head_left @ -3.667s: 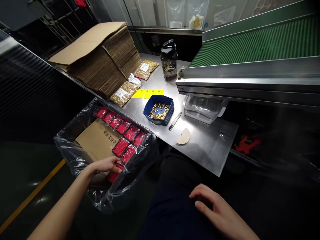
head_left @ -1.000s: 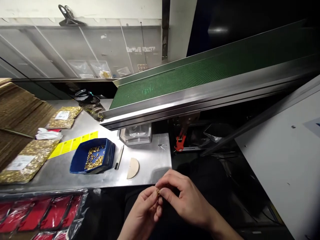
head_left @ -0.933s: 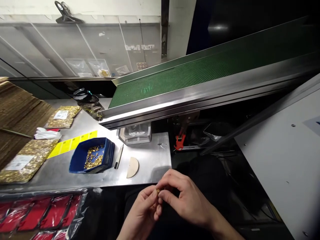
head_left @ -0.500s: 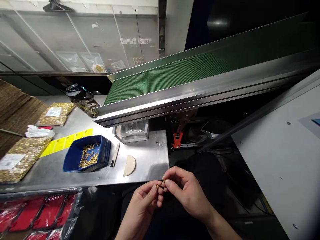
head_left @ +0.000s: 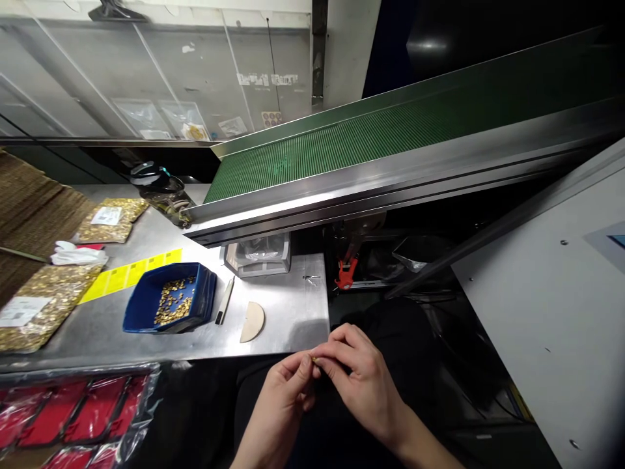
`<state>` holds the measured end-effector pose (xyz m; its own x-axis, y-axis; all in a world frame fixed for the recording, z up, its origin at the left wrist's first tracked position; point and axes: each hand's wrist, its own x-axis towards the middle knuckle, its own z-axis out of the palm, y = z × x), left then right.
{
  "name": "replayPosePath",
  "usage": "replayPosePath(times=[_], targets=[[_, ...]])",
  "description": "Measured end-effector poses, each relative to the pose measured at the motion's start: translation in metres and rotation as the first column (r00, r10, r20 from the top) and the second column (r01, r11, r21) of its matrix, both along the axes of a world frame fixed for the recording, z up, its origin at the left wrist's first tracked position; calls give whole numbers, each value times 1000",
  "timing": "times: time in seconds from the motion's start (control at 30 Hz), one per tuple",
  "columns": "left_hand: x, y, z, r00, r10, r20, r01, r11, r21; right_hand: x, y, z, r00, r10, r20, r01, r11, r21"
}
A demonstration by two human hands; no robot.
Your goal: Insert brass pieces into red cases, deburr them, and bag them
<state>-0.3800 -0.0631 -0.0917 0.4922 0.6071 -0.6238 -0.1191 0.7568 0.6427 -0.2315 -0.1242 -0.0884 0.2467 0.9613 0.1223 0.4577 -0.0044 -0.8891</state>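
Just off the steel worktop [head_left: 293, 312] edge, over open dark space, left hand [head_left: 283, 404] and right hand [head_left: 364, 384] pinch a tiny brass piece [head_left: 313, 357] between meeting fingers [head_left: 305, 368]; beyond them, a blue tray [head_left: 146, 306].

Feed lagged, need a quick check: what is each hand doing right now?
Left hand: closed, fingertips pinching the small gold part.
Right hand: closed, pinching the same gold part from the other side.

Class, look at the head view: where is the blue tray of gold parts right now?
The blue tray sits left of centre on the steel table, between the yellow strip and the pen.
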Motion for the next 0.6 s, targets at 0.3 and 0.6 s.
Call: replayPosePath(times=[0.3, 0.6], targets=[[5, -5, -17, 999, -38, 25, 41, 995, -88, 4, -9, -16, 925, 23, 378, -78, 988, 132], [10, -14, -36, 997, -33, 64, 46, 977, -211, 10, -18, -22, 848, 28, 529, -114, 985, 130]])
